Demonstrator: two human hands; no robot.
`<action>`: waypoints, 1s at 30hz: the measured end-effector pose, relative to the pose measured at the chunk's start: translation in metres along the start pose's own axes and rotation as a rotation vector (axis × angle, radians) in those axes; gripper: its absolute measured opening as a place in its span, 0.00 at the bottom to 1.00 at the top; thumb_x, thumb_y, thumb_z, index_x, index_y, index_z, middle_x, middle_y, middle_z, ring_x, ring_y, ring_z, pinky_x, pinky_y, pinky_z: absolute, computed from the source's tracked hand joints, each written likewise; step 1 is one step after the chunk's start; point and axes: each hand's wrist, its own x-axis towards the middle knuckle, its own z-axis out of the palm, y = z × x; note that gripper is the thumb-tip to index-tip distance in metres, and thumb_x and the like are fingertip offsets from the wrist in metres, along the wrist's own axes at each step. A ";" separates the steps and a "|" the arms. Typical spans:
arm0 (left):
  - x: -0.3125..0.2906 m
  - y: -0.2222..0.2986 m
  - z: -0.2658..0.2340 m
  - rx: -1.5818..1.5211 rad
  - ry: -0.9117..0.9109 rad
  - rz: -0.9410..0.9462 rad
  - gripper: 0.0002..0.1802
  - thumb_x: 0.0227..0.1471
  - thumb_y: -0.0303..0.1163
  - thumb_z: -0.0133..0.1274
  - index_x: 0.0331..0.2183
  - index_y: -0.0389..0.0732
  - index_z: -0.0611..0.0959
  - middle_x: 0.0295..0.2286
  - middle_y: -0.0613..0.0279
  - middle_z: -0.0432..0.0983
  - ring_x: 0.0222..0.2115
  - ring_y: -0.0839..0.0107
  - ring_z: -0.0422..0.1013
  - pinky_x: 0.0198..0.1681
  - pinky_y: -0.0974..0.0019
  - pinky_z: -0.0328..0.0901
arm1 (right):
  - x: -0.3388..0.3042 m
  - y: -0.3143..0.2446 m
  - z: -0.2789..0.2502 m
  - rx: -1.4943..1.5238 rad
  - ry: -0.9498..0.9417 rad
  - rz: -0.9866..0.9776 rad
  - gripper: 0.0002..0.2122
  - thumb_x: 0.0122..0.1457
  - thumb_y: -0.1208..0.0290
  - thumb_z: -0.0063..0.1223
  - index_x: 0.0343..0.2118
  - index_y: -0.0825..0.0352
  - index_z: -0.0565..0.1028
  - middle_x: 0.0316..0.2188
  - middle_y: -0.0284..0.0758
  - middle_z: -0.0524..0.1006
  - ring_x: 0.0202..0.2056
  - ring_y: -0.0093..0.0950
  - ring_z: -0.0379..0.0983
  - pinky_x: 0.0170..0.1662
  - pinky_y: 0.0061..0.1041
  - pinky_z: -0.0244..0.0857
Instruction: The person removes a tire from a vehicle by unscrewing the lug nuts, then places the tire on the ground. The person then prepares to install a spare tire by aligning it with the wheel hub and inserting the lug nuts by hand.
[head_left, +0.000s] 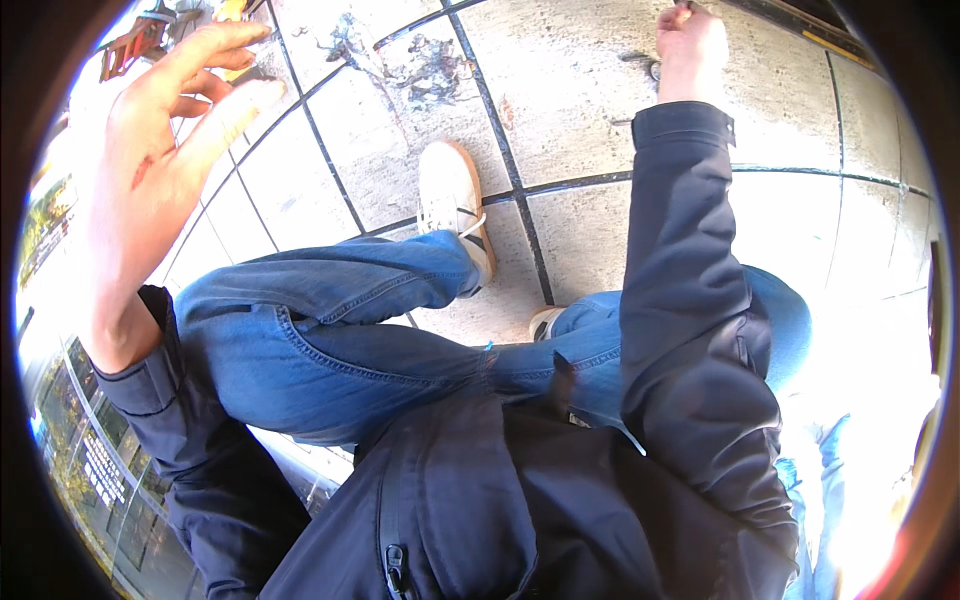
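My left hand (165, 140) is raised at the far left, with fingers apart and nothing held in them. A reddish mark shows near the base of its thumb. Beyond its fingers are a yellow object (234, 10) and an orange-brown frame-like object (138, 42), both cut off or washed out. At the top right my right hand (692, 42) is closed. A small dark bit shows at its fingers, too little to name. Just left of that wrist, a small dark roundish object (652, 70) lies on the pale tiles.
Large pale floor tiles (580, 240) with dark joints spread in front of me. Grey-black smears (430, 68) mark the tiles at the top middle. My white shoe (448, 190) stands below them. A dark edge (800, 25) runs along the top right. Another person's blue-clad legs (828, 500) show at lower right.
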 end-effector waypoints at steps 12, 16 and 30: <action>0.060 0.099 -0.009 0.032 0.069 0.040 0.24 0.56 0.39 0.62 0.53 0.42 0.81 0.43 0.56 0.79 0.40 0.65 0.72 0.42 0.63 0.68 | -0.253 0.171 -0.033 -1.563 -0.828 -0.556 0.13 0.53 0.71 0.53 0.39 0.75 0.78 0.38 0.54 0.78 0.37 0.46 0.80 0.40 0.43 0.75; 0.100 0.108 -0.005 0.110 0.111 0.259 0.25 0.57 0.46 0.60 0.51 0.41 0.81 0.43 0.54 0.78 0.37 0.63 0.71 0.37 0.62 0.68 | -0.264 0.159 -0.062 -1.774 -0.978 -0.643 0.13 0.55 0.74 0.52 0.41 0.75 0.77 0.42 0.53 0.77 0.42 0.45 0.79 0.43 0.41 0.74; 0.223 0.235 0.021 -0.030 -0.095 0.564 0.22 0.54 0.40 0.63 0.43 0.32 0.83 0.30 0.47 0.82 0.30 0.59 0.77 0.35 0.61 0.70 | -0.196 0.053 -0.131 -1.817 -0.362 -1.032 0.10 0.52 0.71 0.54 0.37 0.65 0.78 0.42 0.41 0.73 0.47 0.39 0.69 0.51 0.38 0.64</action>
